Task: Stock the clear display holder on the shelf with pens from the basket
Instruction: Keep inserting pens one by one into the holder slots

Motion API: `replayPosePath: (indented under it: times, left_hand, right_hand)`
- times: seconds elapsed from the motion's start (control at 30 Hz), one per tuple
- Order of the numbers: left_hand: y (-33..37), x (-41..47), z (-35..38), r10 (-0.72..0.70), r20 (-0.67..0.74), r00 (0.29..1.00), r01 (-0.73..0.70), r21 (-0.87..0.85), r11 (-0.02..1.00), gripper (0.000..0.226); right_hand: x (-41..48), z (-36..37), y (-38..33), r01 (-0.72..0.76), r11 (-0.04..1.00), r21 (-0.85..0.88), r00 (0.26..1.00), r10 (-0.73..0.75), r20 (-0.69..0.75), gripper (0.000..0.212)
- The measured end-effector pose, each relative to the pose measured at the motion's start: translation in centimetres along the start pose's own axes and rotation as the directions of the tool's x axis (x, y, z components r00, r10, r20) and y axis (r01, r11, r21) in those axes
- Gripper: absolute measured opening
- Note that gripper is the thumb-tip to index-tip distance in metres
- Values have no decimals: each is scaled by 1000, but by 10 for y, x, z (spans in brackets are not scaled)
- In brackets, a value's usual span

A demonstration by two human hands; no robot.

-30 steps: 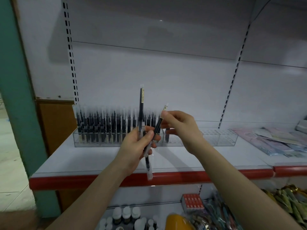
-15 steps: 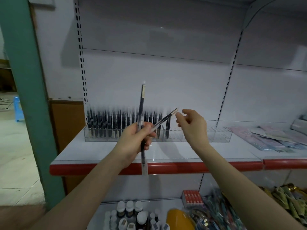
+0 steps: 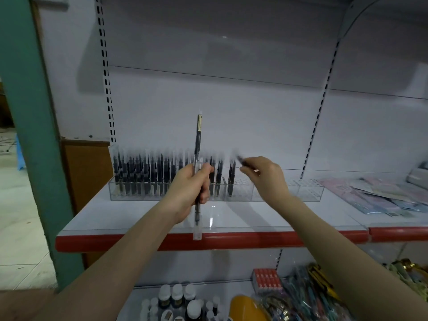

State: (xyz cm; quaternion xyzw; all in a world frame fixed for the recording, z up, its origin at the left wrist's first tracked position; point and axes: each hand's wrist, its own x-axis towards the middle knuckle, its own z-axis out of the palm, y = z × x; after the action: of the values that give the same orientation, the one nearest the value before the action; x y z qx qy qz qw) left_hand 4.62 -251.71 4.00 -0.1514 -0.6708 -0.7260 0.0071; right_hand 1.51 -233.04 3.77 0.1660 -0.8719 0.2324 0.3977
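The clear display holder (image 3: 287, 193) stands on the white shelf (image 3: 139, 216). Its left half is packed with several upright dark pens (image 3: 148, 174); its right half holds none. My left hand (image 3: 187, 193) grips an upright dark pen (image 3: 198, 144) in front of the holder, with another pen end sticking out below the fist. My right hand (image 3: 266, 177) pinches a second dark pen (image 3: 240, 159), blurred, just above the holder near the last filled slots. No basket is in view.
A teal post (image 3: 34, 135) stands at the left. Flat pastel packets (image 3: 379, 195) lie on the shelf to the right. The lower shelf holds small bottles (image 3: 176, 300), a red box (image 3: 266, 279) and bagged goods (image 3: 308, 297).
My right hand has taken the slanted pen out of my left hand and carried it right toward the holder. The camera has moved closer.
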Motion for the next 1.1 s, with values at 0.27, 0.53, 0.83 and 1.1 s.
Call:
replayPosePath:
  times: [0.27, 0.53, 0.83, 1.1]
  left_hand:
    - [-10, 31, -2, -48, -40, 998, 49, 20, 999, 41]
    - [-23, 53, -3, -80, -32, 996, 73, -179, 981, 33]
    - [-35, 58, -8, 45, -62, 997, -53, -135, 989, 19]
    - [-39, 56, -10, 86, -48, 995, -90, -86, 992, 18]
  right_hand:
    - [42, 12, 32, -407, 884, 232, 913, 401, 73, 27]
    - [58, 39, 54, -479, 829, 288, 877, 467, 114, 24]
    - [64, 52, 59, -516, 824, 233, 852, 465, 243, 22]
    - [50, 66, 67, -530, 844, 86, 808, 472, 352, 22]
